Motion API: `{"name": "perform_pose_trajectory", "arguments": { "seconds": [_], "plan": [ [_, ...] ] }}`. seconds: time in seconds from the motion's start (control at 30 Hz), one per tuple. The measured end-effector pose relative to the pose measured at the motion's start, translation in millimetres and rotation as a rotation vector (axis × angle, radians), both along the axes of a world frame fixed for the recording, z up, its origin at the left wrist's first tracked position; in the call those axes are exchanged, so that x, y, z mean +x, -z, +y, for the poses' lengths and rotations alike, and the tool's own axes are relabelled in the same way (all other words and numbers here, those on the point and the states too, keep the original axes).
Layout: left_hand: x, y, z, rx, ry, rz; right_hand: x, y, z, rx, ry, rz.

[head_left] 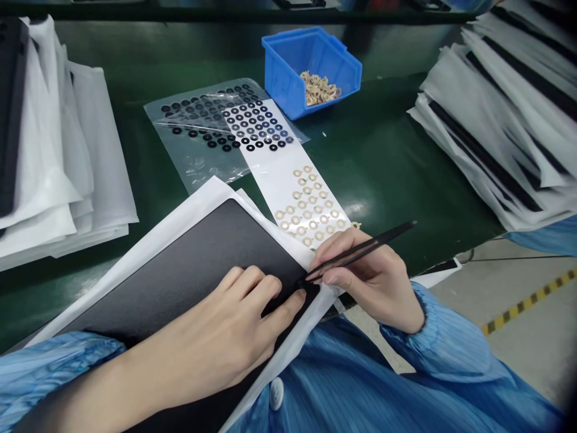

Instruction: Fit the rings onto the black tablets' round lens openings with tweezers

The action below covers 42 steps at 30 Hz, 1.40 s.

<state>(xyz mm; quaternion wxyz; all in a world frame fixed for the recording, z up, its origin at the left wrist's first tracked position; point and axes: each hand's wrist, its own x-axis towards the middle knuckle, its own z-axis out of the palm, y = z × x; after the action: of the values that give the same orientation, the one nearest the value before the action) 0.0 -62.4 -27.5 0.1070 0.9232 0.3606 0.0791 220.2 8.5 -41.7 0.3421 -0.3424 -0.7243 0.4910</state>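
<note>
A dark, flat black panel (180, 270) lies on a white foam sleeve (148, 225), at an angle in front of me. My left hand (243, 331) rests on the panel, holding nothing, its fingers bent and apart. Its index fingertip touches the panel near the right corner. Black tweezers (365, 248) are pinched in my right hand (369, 282), with the tips down at that same corner beside the left index finger. Whatever small part sits under the tips is hard to make out. Just beyond the right hand lies a white backing sheet (274, 171) bearing black rings and tan tabbed rings.
A blue bin (288, 78) holds loose tan pieces. Under the sheet is a clear plastic bag (180, 147) with black rings. Stacks of sleeved panels stand left (99, 138) and right (491, 132) on the green table (378, 162). The table edge runs at lower right.
</note>
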Motion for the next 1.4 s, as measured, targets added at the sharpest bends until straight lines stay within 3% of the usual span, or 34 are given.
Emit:
{"name": "perform_pose_trajectory", "arguments": {
  "seconds": [0.4, 0.6, 0.7, 0.8, 0.97, 1.1, 1.2, 1.3, 1.4],
  "plan": [
    [0, 0.0, 1, 0.056, 0.011, -0.013, 0, 0.0, -3, -0.012, 0.008, 0.042],
    [0, 1.4, 1, 0.018, -0.017, -0.048, -7, -36.1, 23, 0.074, -0.03, 0.051],
    [1, 1.5, 1, 0.002, -0.025, -0.054, -36, -52.6, 56, 0.156, -0.032, -0.001],
    [2, 1.2, 1, 0.026, -0.028, -0.035, -85, -53.5, 92, 0.242, -0.098, -0.033],
    [0, 1.2, 2, 0.08, -0.021, 0.01, -167, -28.1, 128, 0.381, -0.147, -0.057],
    [-1, 0.5, 3, 0.109, -0.04, 0.024, -195, -11.0, 134, 0.461, -0.142, -0.139],
    [-4, 0.0, 6, 0.115, -0.063, 0.017, -192, -15.6, 134, 0.472, -0.137, -0.134],
    [-18, 1.0, 15, 0.126, -0.139, -0.021, -169, -32.6, 131, 0.413, -0.143, -0.083],
    [-41, 4.2, 26, 0.184, -0.38, -0.054, -135, -47.0, 123, 0.302, -0.214, -0.229]
  ]
}}
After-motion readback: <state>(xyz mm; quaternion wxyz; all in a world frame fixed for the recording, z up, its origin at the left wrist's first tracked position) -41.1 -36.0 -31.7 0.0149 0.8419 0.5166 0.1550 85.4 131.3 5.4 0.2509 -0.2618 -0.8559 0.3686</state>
